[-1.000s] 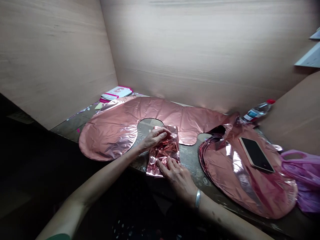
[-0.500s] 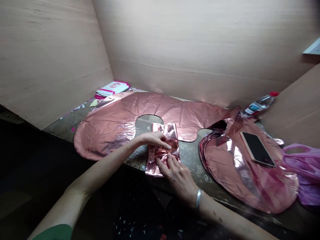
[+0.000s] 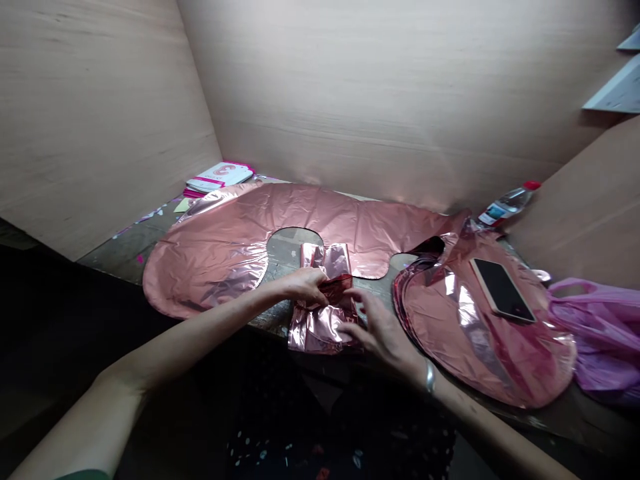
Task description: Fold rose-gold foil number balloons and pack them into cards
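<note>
A rose-gold foil balloon, folded into a narrow packet, lies at the table's front edge. My left hand comes from the left, its fingers closed on a raised fold across the packet's middle. Just off the packet's right side is my right hand, thumb and fingers apart, with a silver bangle on the wrist. A large unfolded rose-gold foil balloon spreads flat behind the packet, curving around it. To the right rests a stack of flat foil balloons.
On the stack lies a phone. A red-capped bottle leans at the back right, above a pink plastic bag. Printed white and pink packages sit at the back left. Wooden panels enclose the table.
My right hand has lifted off the packet and shifted right, its fingers opening. The left hand has gone from pressing flat to gripping a fold. The view has turned slightly right.
</note>
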Motion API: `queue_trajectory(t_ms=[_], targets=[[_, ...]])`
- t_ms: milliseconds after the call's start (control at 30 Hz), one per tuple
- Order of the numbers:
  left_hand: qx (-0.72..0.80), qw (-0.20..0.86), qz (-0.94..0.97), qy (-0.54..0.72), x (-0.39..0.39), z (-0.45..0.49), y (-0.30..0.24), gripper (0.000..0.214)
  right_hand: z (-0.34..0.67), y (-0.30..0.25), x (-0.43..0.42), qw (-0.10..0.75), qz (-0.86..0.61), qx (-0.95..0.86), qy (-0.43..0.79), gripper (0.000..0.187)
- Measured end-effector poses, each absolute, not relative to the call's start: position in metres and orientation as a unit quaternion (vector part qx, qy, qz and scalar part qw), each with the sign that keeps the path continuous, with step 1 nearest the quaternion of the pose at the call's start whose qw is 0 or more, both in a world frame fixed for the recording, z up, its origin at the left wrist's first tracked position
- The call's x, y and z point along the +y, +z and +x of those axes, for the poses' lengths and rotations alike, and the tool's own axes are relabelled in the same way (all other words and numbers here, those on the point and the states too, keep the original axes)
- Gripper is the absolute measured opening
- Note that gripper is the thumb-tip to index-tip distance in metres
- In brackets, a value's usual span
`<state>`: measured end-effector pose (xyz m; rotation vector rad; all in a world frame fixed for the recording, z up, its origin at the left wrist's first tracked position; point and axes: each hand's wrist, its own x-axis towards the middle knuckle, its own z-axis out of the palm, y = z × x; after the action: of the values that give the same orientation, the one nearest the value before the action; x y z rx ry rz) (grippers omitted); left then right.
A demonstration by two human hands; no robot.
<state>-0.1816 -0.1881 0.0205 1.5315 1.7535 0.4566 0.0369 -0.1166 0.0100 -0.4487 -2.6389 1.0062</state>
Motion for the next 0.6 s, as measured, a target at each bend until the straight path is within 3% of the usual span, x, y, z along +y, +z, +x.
queue_trajectory(t_ms=[100,233,333,433,600], targets=[[0.678,0.399,0.584,0.202,-0.192,-0.183,0.017,0.015,0.025,-0.001,-0.088,0.169,-0.242,-0.846,0.445,0.06],[0.657,0.434,0.562,0.254,-0.194,-0.189,0.005,0.02,0.006,-0.013,-0.067,0.048,-0.232,-0.755,0.611,0.047],[0.625,0.471,0.552,0.29,-0.193,-0.193,-0.002,0.023,-0.004,-0.01,-0.067,-0.041,-0.192,-0.716,0.67,0.035],[0.602,0.491,0.551,0.305,-0.194,-0.193,-0.002,0.026,-0.004,-0.004,-0.076,-0.045,-0.172,-0.783,0.596,0.025],[0.564,0.506,0.577,0.305,-0.206,-0.198,0.004,0.033,0.018,-0.009,-0.107,0.13,-0.151,-0.94,0.275,0.012]])
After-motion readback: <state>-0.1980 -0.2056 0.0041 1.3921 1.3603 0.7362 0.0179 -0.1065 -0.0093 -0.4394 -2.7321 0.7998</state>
